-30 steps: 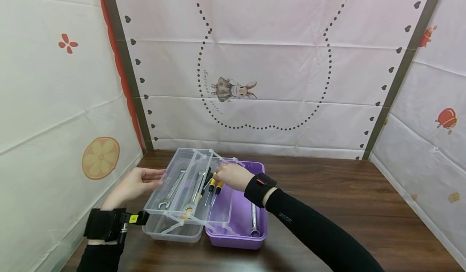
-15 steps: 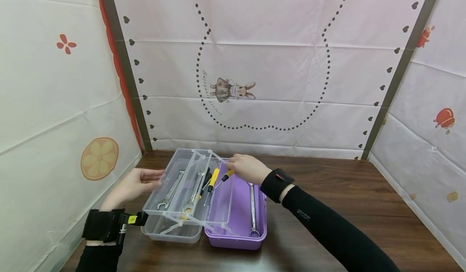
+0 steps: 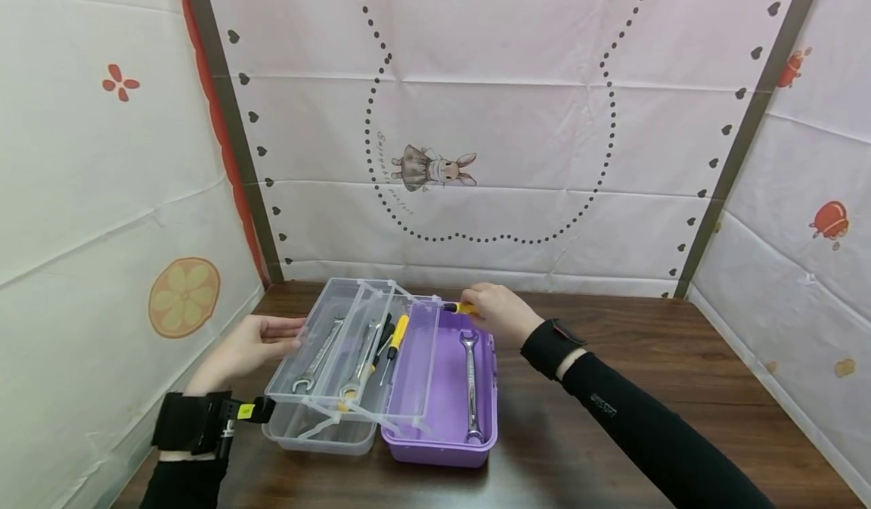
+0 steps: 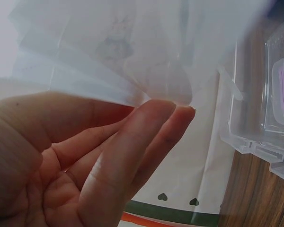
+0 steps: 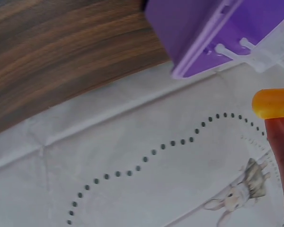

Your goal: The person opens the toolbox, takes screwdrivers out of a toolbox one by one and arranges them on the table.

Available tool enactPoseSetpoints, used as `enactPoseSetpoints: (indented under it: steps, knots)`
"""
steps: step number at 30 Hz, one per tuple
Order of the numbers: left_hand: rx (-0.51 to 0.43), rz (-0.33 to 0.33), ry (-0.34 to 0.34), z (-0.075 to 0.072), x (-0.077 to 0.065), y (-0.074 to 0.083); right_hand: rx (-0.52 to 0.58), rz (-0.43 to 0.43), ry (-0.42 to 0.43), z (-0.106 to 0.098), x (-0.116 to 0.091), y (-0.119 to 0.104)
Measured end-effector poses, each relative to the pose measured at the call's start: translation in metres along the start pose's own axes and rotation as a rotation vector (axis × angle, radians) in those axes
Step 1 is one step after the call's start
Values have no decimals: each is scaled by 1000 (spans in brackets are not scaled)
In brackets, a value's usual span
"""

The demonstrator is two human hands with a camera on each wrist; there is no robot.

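Note:
My left hand [image 3: 248, 346] pinches the left edge of a clear raised tray [image 3: 357, 290], seen close up in the left wrist view. In the tray lie wrenches [image 3: 318, 358], a yellow-and-black screwdriver [image 3: 398, 336] and other dark-handled tools partly hidden by dividers. My right hand [image 3: 503, 312] grips another yellow-and-black screwdriver [image 3: 459, 308] by its handle, above the back of the purple toolbox [image 3: 438, 456]. Only the yellow handle end [image 5: 274, 103] shows in the right wrist view. A combination wrench [image 3: 472, 388] lies inside the purple box.
White plastic struts [image 3: 327, 423] link the tray to the toolbox. Under the tray rests a clear lid [image 3: 327, 442] on the brown wooden table [image 3: 612, 388]. Printed white cloth walls [image 3: 503, 131] stand at the back and both sides.
My right hand has lifted a screwdriver out of the tray and carried it right, over the back of the purple box. The left hand stays at the tray's edge.

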State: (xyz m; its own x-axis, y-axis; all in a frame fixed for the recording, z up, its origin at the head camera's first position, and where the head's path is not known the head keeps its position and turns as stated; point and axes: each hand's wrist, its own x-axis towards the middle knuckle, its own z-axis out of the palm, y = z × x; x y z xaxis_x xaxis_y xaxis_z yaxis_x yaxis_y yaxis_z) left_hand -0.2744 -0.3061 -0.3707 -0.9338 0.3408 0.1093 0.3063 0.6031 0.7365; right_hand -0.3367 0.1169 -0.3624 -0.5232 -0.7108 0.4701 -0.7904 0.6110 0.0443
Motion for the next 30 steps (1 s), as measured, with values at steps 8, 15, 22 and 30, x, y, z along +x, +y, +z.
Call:
enactPoseSetpoints:
  steps: [8,15,22,30]
  knots:
    - [-10,20,4,0,1,-3,107,202,67,-2,-19,11]
    - [-16,12,-3,-1,2,-2,193,382,96,-3,-36,19]
    - [-4,-2,-5,-1,2,-1,264,593,46,-2,-51,24]
    - [2,-13,-8,-1,2,0,485,865,-101,-4,-64,29]
